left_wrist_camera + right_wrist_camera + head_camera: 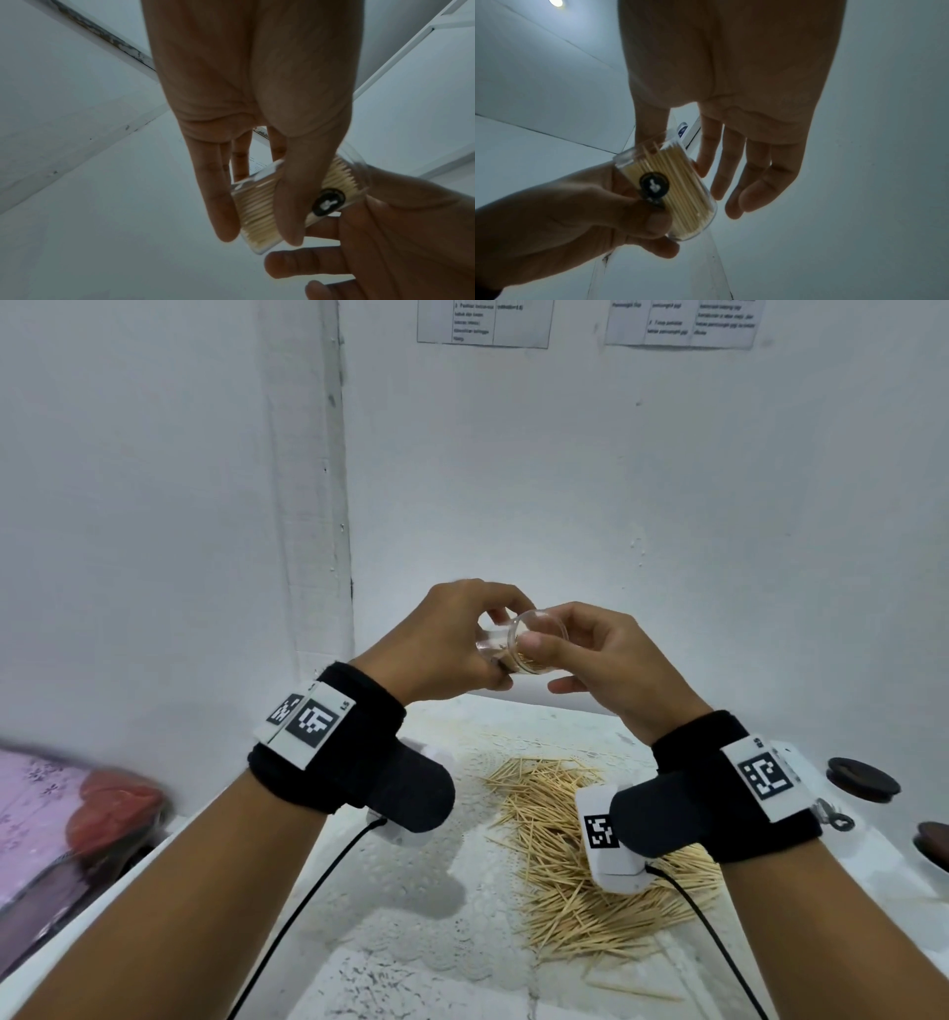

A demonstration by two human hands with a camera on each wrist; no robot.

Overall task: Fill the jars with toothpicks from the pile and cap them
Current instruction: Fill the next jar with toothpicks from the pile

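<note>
The small clear plastic jar (518, 645) is up in the air above the white bench (426, 906), held between both hands. It is tilted, with its open mouth turned toward the person. Thin pale wooden toothpicks (680, 182) fill much of it, packed side by side. A round black sticker (328, 202) sits on the jar's side.

The left hand (441, 639) holds the jar from 9 o'clock. Its grip is curled around the jar, with the thumb pressed on one side and the fingers on the other. The right hand (601, 654) is at the jar's 3 o'clock side. Its thumb (539, 642) and first finger are at the jar's mouth. Its other fingers (744, 172) hang loose and a little spread, holding nothing.

Below the hands, at 6 o'clock, the big loose pile of pale toothpicks (580, 860) lies on the bench. One toothpick lies alone, nearer the person. Two dark brown round lids (862, 778) rest at the bench's right edge, at about 3 o'clock from the pile.

A pink flowered cloth (36, 809) with a blurry red thing (115, 814) on it is far off at 9 o'clock. White printed papers (482, 323) are stuck on the wall at 12 o'clock.
</note>
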